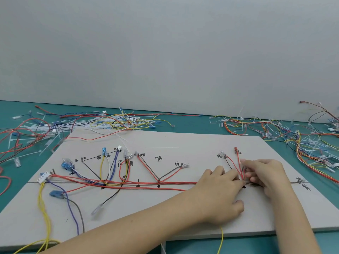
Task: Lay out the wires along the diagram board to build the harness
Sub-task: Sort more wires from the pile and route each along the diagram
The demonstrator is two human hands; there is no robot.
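Note:
A grey diagram board (183, 142) with black drawn lines and handwritten labels lies on the teal table. Red, yellow, purple and brown wires (139, 183) run along its main horizontal line, with branches ending in small connectors. My left hand (218, 191) lies over the red wires at the right part of the line, its fingertips at a junction. My right hand (262, 173) meets it there and pinches the red wires (239, 165) that rise to a red terminal (235, 149). A yellow wire (222, 239) hangs below my left hand.
Loose wires and white cable ties are heaped behind the board at the left (77, 123) and at the right (286, 132). A white multi-pin connector (43, 176) sits at the board's left end. A grey wall stands behind the table.

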